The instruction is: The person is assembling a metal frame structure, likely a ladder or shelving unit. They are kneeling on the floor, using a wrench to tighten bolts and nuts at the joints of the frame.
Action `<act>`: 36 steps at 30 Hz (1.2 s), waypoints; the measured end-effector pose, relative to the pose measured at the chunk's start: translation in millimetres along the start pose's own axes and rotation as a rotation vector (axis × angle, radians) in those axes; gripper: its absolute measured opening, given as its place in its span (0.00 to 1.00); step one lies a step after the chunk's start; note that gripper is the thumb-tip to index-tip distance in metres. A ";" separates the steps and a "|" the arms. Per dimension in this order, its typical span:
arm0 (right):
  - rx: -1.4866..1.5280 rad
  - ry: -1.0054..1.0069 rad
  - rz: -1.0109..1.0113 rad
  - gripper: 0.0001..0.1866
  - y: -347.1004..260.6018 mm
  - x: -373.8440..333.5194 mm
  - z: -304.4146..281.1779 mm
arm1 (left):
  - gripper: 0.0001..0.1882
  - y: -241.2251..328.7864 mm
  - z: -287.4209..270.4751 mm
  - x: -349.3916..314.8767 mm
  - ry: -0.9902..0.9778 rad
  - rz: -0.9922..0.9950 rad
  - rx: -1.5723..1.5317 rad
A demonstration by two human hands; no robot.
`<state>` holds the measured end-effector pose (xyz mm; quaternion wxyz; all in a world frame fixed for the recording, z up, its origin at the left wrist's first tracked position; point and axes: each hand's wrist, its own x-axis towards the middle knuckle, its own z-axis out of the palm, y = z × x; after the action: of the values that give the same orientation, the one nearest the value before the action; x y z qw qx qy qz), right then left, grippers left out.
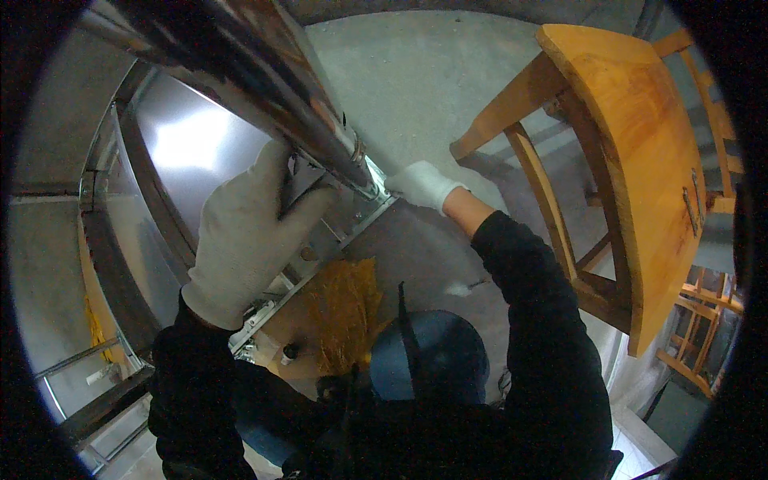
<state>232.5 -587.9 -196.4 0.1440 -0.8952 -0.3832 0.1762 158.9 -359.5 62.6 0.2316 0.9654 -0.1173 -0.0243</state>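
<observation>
A shiny metal post (264,88) slants down from the upper left to a metal frame (350,234) with a bright, perforated edge. My left hand (244,236), in a pale work glove, is at the frame just under the post. Its thumb and fingers lie on either side of a metal edge, and the fingertips are partly hidden. At the post's lower end, my right hand (420,186), in a white glove, is closed against the bright bracket (374,178). Whatever lies in its fingers is too small or hidden to make out.
On the right stands a wooden chair (632,136), its slab tilted towards me. Glossy sheet metal (180,148) fills the left side. Below the frame lie brown tape-covered cardboard (344,308) and a small dark cylinder (290,352). My blue-clad knee (444,356) is close by. More wooden chairs (704,328) stand at far right.
</observation>
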 end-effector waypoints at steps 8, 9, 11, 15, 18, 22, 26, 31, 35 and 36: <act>-0.272 -0.102 -0.150 0.05 7.4 21.6 -0.7 | 0.25 2.2 0.2 0.7 0.015 0.029 -0.031; -0.297 -0.140 -0.178 0.06 5.2 23.1 -3.7 | 0.25 3.3 -0.6 0.8 0.016 0.023 -0.029; -0.347 -0.216 -0.231 0.07 2.5 24.0 -10.9 | 0.25 0.5 0.1 0.0 0.020 0.030 -0.017; -0.304 -0.240 -0.184 0.07 -6.2 25.7 -24.7 | 0.25 -2.0 0.0 -1.1 0.039 0.061 0.030; -0.298 -0.224 -0.103 0.06 4.9 18.6 -1.4 | 0.26 4.2 -0.1 2.5 -0.037 -0.009 -0.014; -0.016 0.068 0.128 0.07 -28.0 6.1 29.1 | 0.26 -0.4 -6.1 -3.9 0.020 -0.006 0.027; 0.694 0.174 0.691 0.11 -50.4 2.4 59.1 | 0.25 2.4 0.0 -2.1 0.038 0.039 0.013; 1.314 0.784 1.074 0.12 -102.7 35.0 78.8 | 0.25 0.3 -0.1 -1.9 0.009 0.027 0.038; 1.488 0.727 0.949 0.12 -74.6 30.8 108.3 | 0.24 2.2 1.5 -0.5 0.026 0.052 0.034; 1.488 0.660 0.904 0.12 -67.2 26.4 110.4 | 0.24 0.5 1.6 -0.7 0.030 0.051 0.051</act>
<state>159.8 -510.1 -274.4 0.7002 -0.6414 0.2739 0.1524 158.0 -360.5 61.4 0.2091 0.9680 -0.1390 -0.0010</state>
